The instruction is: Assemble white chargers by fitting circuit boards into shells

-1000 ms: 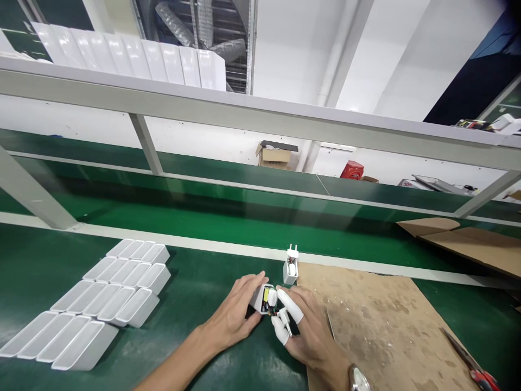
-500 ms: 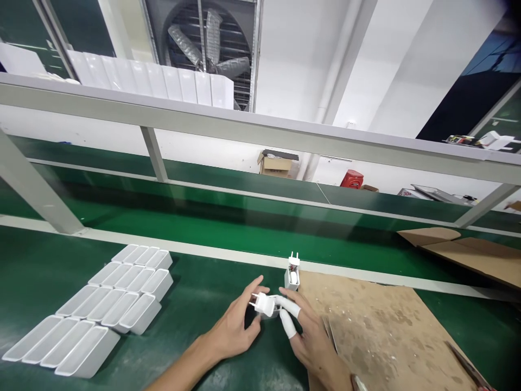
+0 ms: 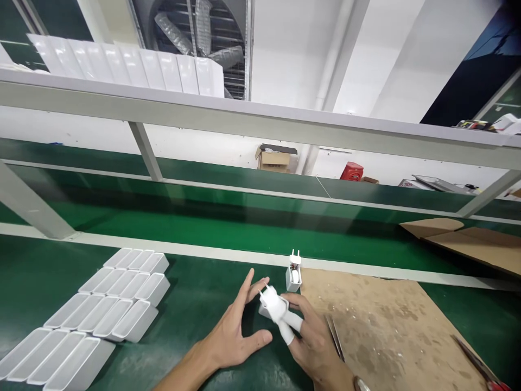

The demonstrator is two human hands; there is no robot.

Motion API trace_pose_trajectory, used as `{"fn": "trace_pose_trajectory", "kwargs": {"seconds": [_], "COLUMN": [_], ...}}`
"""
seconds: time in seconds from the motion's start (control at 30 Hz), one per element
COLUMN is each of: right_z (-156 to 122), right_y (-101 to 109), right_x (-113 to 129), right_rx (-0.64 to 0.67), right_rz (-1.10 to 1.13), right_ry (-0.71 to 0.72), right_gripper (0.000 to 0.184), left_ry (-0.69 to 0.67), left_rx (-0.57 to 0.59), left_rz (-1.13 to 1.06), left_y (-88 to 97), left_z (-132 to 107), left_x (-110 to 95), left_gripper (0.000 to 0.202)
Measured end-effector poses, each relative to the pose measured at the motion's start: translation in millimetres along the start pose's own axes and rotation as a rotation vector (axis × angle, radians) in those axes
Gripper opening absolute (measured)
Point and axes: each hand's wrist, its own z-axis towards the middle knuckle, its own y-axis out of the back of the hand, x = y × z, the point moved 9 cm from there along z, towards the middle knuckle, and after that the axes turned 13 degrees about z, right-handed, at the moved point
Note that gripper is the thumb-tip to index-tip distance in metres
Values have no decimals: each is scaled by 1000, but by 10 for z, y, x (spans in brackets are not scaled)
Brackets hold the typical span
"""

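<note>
My right hand [image 3: 311,339], with white finger cots on two fingers, grips a white plug adapter [image 3: 272,304] just above the green bench. Its two prongs point up and to the left. My left hand [image 3: 236,331] rests beside it with fingers spread, its fingertips close to the adapter's left side. A second white adapter [image 3: 293,274] stands upright a little behind, prongs up, at the corner of a cardboard sheet [image 3: 386,331].
Rows of empty white plastic shells [image 3: 93,315] lie at the left on the green bench. Scissors [image 3: 482,366] and a thin metal tool [image 3: 336,336] lie on the cardboard. A green conveyor belt [image 3: 244,222] runs behind; a grey shelf rail [image 3: 260,122] crosses overhead.
The adapter in my hands has been turned from showing its open inside to prongs up. My left hand has let go and spread open.
</note>
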Motion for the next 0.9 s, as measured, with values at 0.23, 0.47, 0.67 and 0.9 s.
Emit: {"fn": "trace_pose_trajectory", "kwargs": {"seconds": [0.23,0.47,0.67,0.9], "right_z": [-24,23,76,-34], "right_y": [-145,-139,-149,-17], "right_x": [-145,-119,-59,-264], "right_rx": [111,117,135,28], "right_rz": [-39,-79,-111,50], "right_ry": [-140,-198,-185,-294], "right_gripper": [44,24,40,54], "left_ry": [-5,-6,8,19], "left_rx": [-37,-37,-30,-28], "left_rz": [54,20,30,44], "left_y": [-43,17,16,33], "left_z": [-7,-10,-22,-16], "left_x": [3,-10,35,49], "left_gripper": [92,74,74,73]}}
